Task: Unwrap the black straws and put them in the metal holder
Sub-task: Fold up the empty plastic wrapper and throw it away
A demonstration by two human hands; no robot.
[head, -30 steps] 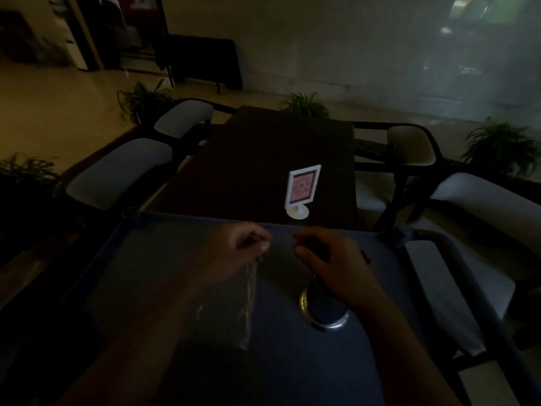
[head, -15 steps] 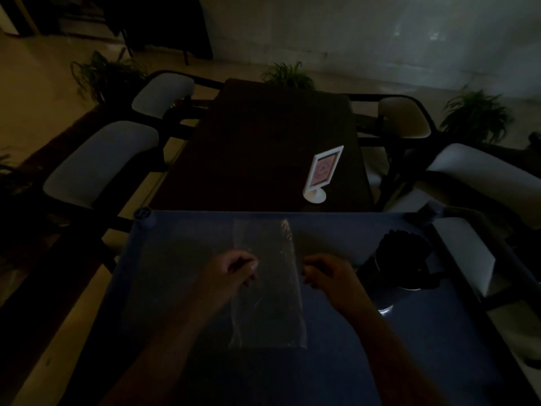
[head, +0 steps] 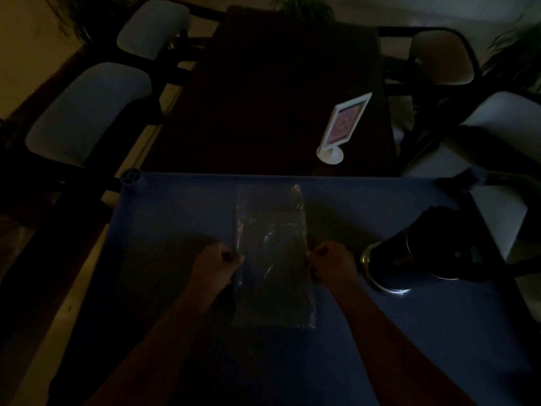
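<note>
A clear plastic wrapper [head: 273,253] lies flat and lengthwise on the blue table [head: 380,332] in front of me. My left hand [head: 218,268] pinches its left edge and my right hand [head: 332,263] pinches its right edge, both with fingers closed. The scene is very dark, so I cannot tell whether straws are still inside the wrapper. To the right stands the metal holder [head: 389,268], tilted in this wide view, with a dark bunch of black straws [head: 439,232] sticking out of its top.
Beyond the blue table is a dark table [head: 278,98] with a white framed sign [head: 342,127] on it. Light-cushioned chairs [head: 87,109] stand on both sides, and potted plants line the far wall. The blue table's right edge runs just past the holder.
The wrapper went from hanging in my left hand to lying spread flat on the table. Both hands moved apart to its side edges. My view tilted downward and the holder now appears further right.
</note>
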